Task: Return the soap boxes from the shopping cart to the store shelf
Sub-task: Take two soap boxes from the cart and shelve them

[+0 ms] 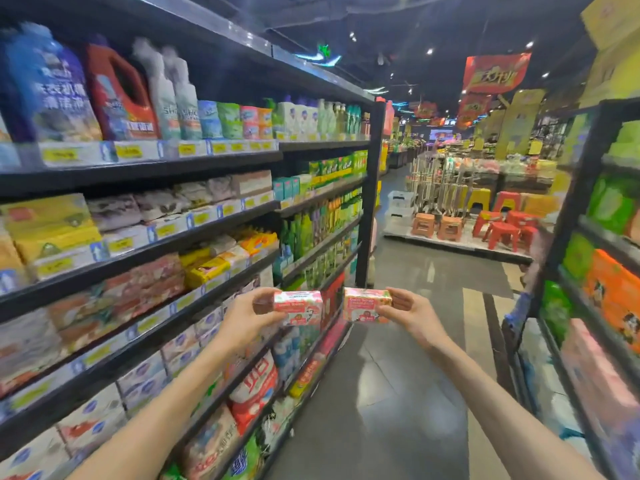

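Two small pink soap boxes are held up side by side in front of me, over the aisle. My left hand (251,315) grips the left soap box (298,307) by its left end. My right hand (412,315) grips the right soap box (366,304) by its right end. A narrow gap separates the two boxes. The store shelf (138,244) runs along my left, its black tiers packed with soap packs and detergent. A stack of similar pink boxes (149,287) sits on a middle tier. The shopping cart is out of view.
Another black shelf unit (585,188) with green and orange boxes stands close on my right. The grey tiled aisle (398,375) runs ahead between the two. Red and brown plastic stools (498,230) sit on a low platform at the far end.
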`<state>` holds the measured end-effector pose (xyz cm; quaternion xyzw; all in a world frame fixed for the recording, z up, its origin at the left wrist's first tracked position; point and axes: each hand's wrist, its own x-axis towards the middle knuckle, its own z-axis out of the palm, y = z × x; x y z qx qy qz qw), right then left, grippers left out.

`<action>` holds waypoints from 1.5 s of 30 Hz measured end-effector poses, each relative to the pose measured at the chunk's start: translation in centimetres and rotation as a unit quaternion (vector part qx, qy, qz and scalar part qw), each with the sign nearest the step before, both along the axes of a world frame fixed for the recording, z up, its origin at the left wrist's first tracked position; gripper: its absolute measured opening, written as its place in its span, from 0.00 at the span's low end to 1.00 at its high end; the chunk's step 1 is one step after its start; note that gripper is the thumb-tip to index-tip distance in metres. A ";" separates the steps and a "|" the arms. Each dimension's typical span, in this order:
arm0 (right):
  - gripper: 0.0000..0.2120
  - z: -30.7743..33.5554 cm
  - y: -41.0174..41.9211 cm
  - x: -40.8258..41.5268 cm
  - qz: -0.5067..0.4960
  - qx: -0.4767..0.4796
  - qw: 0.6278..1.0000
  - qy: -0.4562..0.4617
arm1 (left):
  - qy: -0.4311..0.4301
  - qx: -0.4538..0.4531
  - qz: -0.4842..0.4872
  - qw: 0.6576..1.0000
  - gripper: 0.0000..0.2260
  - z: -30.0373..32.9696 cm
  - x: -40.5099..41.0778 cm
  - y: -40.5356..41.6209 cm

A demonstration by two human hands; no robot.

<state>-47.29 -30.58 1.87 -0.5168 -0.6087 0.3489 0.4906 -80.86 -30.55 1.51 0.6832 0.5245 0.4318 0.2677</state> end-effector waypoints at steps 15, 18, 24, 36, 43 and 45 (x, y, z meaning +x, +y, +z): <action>0.19 0.4 27.9 -15.1 0.298 -0.003 0.954 -0.030 | -0.025 -0.022 0.332 0.943 0.18 -0.4 -9.4 7.2; 0.19 -0.1 29.4 -20.5 0.346 -0.002 0.938 -0.034 | -0.011 -0.021 0.399 0.917 0.20 -1.0 -12.4 6.0; 0.24 -0.8 30.0 -29.3 0.395 0.004 0.918 -0.047 | -0.012 -0.040 0.472 0.881 0.21 -1.9 -18.2 4.6; 0.22 -1.3 31.0 -37.3 0.413 0.030 0.907 -0.082 | -0.025 -0.116 0.535 0.837 0.25 -5.7 -22.8 8.1; 0.30 -2.4 31.7 -39.2 0.414 0.028 0.903 -0.113 | 0.111 -0.163 0.582 0.788 0.23 -7.3 -22.6 9.6; 0.30 -2.3 31.5 -39.5 0.414 0.033 0.901 -0.128 | 0.134 -0.143 0.608 0.769 0.20 -7.6 -22.1 9.6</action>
